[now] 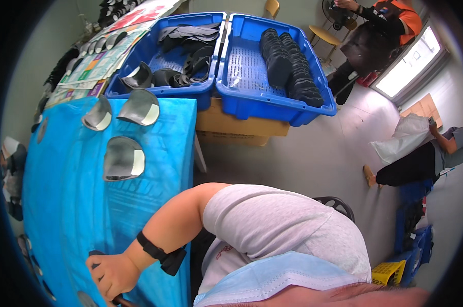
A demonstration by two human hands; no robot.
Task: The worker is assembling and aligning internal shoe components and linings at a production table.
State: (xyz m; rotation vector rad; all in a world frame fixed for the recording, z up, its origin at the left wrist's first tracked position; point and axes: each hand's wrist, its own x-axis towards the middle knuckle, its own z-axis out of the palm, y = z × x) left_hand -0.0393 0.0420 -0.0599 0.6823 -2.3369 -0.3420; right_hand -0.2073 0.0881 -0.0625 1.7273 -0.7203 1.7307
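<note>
Right hand low on a blue cover, curved pieces beyond it

A pale blue mask (272,281) edges into the bottom of the view. The blue cover (73,194) spreads under the hand. Past it sit two crates side by side above a carton (241,123) — the left crate (205,97) with jumbled grey and black pieces (190,33), the right crate (241,105) with two rows of stacked black pieces (277,61). Printed sheets (96,61) lie left of them. Farther off, one person (449,148) is beside a white bag (405,135), another (380,36) near a fan (336,13).

Three curved pieces (120,156) rest apart on the cover, dark grey, each with a pale strip along one edge. A dark piece (95,252) pokes out past the knuckles, mostly hidden.

The right hand (114,276) reaches across to the lower left, elbow bent, fingers curled round that dark piece — the left hand is out of view, its state impossible to tell
</note>
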